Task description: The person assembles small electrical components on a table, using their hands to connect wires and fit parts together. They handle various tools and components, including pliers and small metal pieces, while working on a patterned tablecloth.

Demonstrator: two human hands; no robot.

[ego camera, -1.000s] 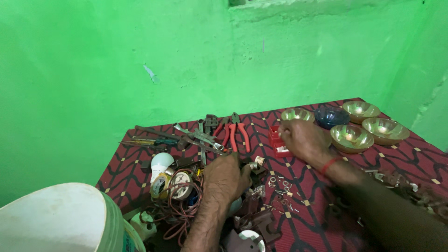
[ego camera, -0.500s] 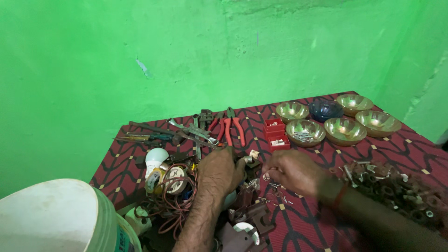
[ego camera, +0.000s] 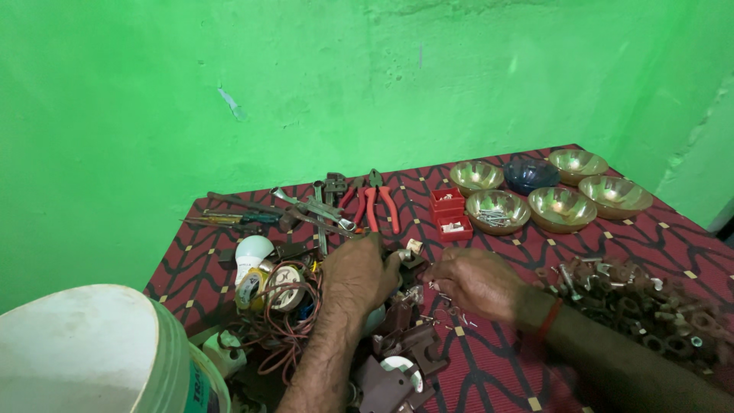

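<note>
Since the earlier frame the right hand (ego camera: 478, 284) has been drawn nearer the left hand (ego camera: 359, 271), fingers curled over small screws (ego camera: 443, 302), their grip untellable; sorting seems underway, needing careful pinching.

Table cloth (ego camera: 612, 252): dark red with black lines and small gold squares. On the cloth: pliers (ego camera: 375, 203) with red handles, two red boxes (ego camera: 449, 213), brass-coloured bowls (ego camera: 562, 208), one dark blue bowl (ego camera: 530, 174), white bulb (ego camera: 252, 251). Behind the cloth: green wall (ego camera: 229, 92).

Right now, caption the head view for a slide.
Left hand and right hand sort small screws on a patterned red cloth beside red-handled pliers and brass bowls.
</note>
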